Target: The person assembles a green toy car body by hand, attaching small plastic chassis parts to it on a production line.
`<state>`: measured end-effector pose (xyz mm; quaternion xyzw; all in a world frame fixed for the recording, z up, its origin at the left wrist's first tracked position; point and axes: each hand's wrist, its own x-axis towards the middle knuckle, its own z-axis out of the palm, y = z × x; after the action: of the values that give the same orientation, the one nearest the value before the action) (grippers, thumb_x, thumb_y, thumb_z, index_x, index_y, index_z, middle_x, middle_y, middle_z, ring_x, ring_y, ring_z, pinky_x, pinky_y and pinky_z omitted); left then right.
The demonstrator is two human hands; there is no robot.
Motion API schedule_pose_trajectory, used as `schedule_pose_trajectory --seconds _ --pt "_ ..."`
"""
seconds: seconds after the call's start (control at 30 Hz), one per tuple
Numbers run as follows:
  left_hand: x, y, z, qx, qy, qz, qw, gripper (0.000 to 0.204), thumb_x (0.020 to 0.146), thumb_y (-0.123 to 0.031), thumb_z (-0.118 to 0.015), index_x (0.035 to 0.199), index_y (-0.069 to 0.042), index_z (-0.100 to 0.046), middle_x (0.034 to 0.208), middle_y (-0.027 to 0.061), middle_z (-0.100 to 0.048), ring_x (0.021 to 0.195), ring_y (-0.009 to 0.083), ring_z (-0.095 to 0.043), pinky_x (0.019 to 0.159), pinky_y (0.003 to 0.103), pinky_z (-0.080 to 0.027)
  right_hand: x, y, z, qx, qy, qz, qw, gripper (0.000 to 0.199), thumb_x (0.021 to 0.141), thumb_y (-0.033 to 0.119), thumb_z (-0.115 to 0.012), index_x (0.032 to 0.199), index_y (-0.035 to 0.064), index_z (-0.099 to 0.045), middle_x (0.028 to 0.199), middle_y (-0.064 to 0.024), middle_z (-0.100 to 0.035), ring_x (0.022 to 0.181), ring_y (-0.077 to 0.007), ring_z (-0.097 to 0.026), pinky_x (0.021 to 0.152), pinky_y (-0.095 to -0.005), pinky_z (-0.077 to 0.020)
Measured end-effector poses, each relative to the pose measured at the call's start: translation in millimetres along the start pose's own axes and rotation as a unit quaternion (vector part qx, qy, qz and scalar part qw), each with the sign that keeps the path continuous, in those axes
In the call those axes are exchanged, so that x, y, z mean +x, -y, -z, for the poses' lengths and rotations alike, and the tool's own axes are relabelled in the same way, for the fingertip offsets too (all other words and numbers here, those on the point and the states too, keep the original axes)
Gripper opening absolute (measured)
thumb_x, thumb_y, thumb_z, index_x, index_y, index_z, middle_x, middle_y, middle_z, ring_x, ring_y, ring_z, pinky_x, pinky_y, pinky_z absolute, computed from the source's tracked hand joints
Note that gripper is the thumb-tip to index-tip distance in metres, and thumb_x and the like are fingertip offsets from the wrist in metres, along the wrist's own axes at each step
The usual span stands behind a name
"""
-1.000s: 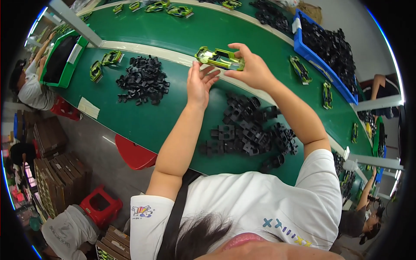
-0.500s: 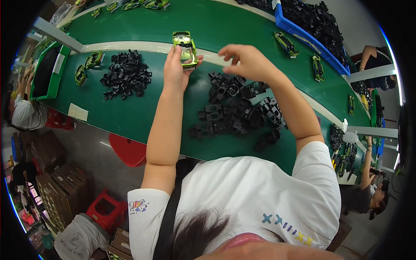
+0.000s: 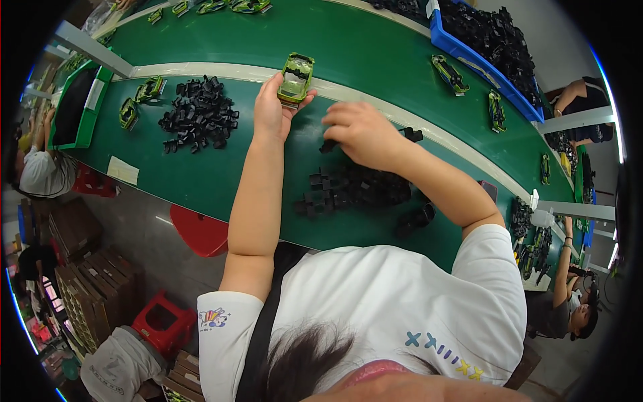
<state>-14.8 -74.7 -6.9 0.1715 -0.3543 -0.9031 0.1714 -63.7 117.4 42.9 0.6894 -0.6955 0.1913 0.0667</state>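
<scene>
Yellow-green shell [image 3: 297, 75], black plastic parts [image 3: 372, 184], green tabletop [image 3: 184, 179], blue bin [image 3: 449, 43], red stool [image 3: 177, 326]

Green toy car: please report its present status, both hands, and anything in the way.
Left hand holds green toy car. Right hand at pile of black parts, grip unclear. Right hand hides some of the pile.

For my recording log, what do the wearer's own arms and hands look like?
The left hand and right hand are bare, with no gloves or wristwear visible. Short white sleeves leave the forearms uncovered; the left sleeve bears a multicoloured cartoon print.
</scene>
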Motion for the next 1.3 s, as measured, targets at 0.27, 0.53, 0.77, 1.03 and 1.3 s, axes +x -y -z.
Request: schedule_pose_trajectory --seconds 0.27,0.53,0.77,1.03,1.3 --pt "-13 -6 -16 0.062 -0.024 -0.019 0.998 0.035 0.096 -0.026 -0.044 0.121 -0.001 -0.042 0.107 0.0186 -0.058 0.082 0.0316 -0.066 0.063 0.034 -0.058 -2 -43 32 0.529 -0.167 -0.415 0.721 0.043 0.077 0.005 -0.071 0.116 0.0038 -0.052 0.081 -0.0049 -0.060 0.072 -0.0111 -0.061 0.061 -0.0231 -0.0500" --pt "-14 5 -19 0.080 0.037 0.036 0.995 0.041 0.099 -0.035 -0.037 0.120 -0.001 -0.048 0.102 0.0165 -0.063 0.077 0.0299 -0.067 0.057 0.029 -0.056 -8 -53 23 0.545 -0.270 -0.438 0.662 0.040 0.084 0.009 -0.067 0.119 0.0034 -0.050 0.086 -0.0083 -0.063 0.062 -0.0099 -0.058 0.055 -0.0201 -0.0475" --pt "-19 10 -28 0.090 0.058 0.062 0.992 0.042 0.099 -0.039 -0.036 0.114 -0.001 -0.049 0.102 0.0163 -0.061 0.075 0.0299 -0.067 0.057 0.028 -0.056 -9 -60 25 0.505 -0.258 -0.427 0.705 0.043 0.081 0.012 -0.070 0.118 0.0037 -0.050 0.077 -0.0035 -0.061 0.060 -0.0074 -0.055 0.050 -0.0195 -0.0399" --pt "-24 20 -34 0.069 0.069 0.129 0.987 0.040 0.097 -0.039 -0.043 0.110 -0.003 -0.053 0.095 0.0124 -0.063 0.074 0.0270 -0.067 0.058 0.028 -0.056 5 -53 17 0.540 -0.229 -0.297 0.753 0.030 0.080 0.001 -0.066 0.104 0.0042 -0.048 0.090 -0.0060 -0.061 0.065 -0.0090 -0.057 0.062 -0.0229 -0.0497" --pt "-26 16 -36 0.094 0.067 0.117 0.986 0.043 0.097 -0.040 -0.041 0.113 -0.003 -0.054 0.097 0.0114 -0.062 0.075 0.0269 -0.067 0.060 0.028 -0.056 5 -48 15 0.529 -0.194 -0.334 0.756 0.031 0.081 0.013 -0.069 0.105 -0.0009 -0.054 0.090 -0.0039 -0.061 0.080 -0.0097 -0.058 0.072 -0.0244 -0.0501"
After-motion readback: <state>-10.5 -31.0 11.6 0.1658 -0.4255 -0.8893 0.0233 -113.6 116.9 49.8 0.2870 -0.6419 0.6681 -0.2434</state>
